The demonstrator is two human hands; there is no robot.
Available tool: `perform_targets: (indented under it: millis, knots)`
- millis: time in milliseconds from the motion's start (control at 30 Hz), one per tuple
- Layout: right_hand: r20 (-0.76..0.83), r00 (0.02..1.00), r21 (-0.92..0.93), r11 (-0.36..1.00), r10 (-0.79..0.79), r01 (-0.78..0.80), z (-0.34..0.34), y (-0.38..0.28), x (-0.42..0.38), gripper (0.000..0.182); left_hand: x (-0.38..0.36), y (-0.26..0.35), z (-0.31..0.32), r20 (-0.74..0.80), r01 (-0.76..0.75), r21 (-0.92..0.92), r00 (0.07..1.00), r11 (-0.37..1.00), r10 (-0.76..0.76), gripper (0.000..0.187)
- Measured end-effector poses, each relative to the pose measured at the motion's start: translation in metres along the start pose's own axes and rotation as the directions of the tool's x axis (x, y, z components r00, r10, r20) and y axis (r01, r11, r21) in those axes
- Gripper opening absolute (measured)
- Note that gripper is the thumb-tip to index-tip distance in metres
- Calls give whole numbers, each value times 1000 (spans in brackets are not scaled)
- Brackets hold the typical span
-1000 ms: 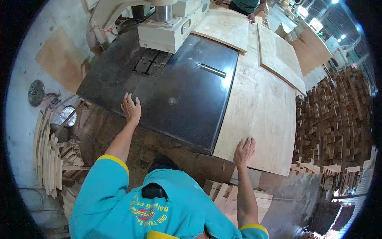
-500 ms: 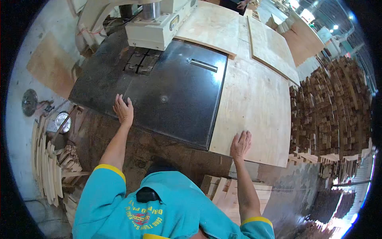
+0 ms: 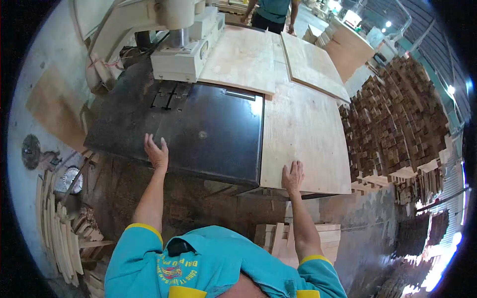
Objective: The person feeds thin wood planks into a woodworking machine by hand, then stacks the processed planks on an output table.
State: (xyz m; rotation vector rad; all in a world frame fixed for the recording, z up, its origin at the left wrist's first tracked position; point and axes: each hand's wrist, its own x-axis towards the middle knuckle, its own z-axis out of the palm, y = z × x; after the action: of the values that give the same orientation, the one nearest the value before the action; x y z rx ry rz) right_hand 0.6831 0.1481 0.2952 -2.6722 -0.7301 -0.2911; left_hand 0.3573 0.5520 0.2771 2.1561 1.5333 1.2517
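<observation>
My left hand point(image 3: 157, 153) rests at the front edge of the dark metal machine table point(image 3: 213, 149), its fingers apart and holding nothing. On the pale plywood surface point(image 3: 308, 134) to the right lies my right hand point(image 3: 293, 176), near the front edge, with no object in it. A flat wooden panel point(image 3: 238, 59) overlaps the back of the metal table, beside the cream machine head point(image 3: 179, 62). Another panel point(image 3: 313, 64) lies on the plywood at the back right.
A co-worker point(image 3: 272, 15) stands behind the panels. Stacked wood blocks point(image 3: 397, 119) rise at the right. Wood strips point(image 3: 59, 228) lean at the lower left near a round saw blade point(image 3: 72, 179). More boards point(image 3: 323, 238) lie below the plywood.
The view has tilted up, showing more of the co-worker. The panel beside the machine head reaches farther toward me over the metal table and covers part of its slot. Both hands remain near the front edges.
</observation>
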Motion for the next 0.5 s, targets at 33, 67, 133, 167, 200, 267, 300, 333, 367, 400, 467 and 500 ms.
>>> perform_targets:
  millis: [33, 67, 133, 167, 200, 267, 300, 333, 367, 400, 467, 500]
  knots:
    - [-8, 999, -10, 999, -34, 34, 1, -1, -9, 47, -1, -1, -4, 32, -47, 14, 998, 999, 46, 48]
    - [-15, 999, -12, 999, -38, 38, 4, -2, -23, 47, -2, -3, -8, 26, -45, 9, 999, 999, 45, 48]
    - [-107, 990, 226, 967, -91, 114, 6, -8, -65, 44, -10, -16, -11, 127, -199, -163, 967, 966, 221, 45]
    - [-135, 986, 241, 963, -94, 124, 1, -18, -95, 43, -17, -17, -18, 202, -165, -191, 958, 967, 204, 39]
    - [-164, 982, 253, 958, -93, 133, -9, -31, -130, 42, -25, -22, -26, 200, -168, -204, 957, 964, 209, 39]
    - [149, 988, 474, 874, 38, -105, -29, -55, -199, 38, -47, -34, -46, 372, -132, -295, 896, 946, 241, 38]
    - [349, 933, 460, 851, 90, -254, -20, -54, -241, 36, -58, -29, -65, 397, -63, -347, 894, 936, 207, 36]
    - [533, 836, 422, 815, 132, -397, -9, -49, -280, 34, -67, -22, -85, 427, 5, -393, 887, 920, 178, 34]
    - [524, 838, 426, 803, 155, -416, -3, -44, -310, 34, -75, -28, -97, 436, -14, -404, 876, 914, 206, 34]
    - [594, 795, 463, 755, 124, -464, 0, -34, -339, 32, -83, -35, -108, 511, 105, -437, 846, 893, 151, 33]
    - [711, 703, 517, 662, 22, -544, -2, -8, -376, 30, -84, -39, -117, 589, 224, -461, 801, 859, 107, 32]
    - [762, 647, 530, 611, -40, -587, -13, -13, -384, 29, -85, -38, -123, 568, 207, -469, 815, 858, 113, 30]
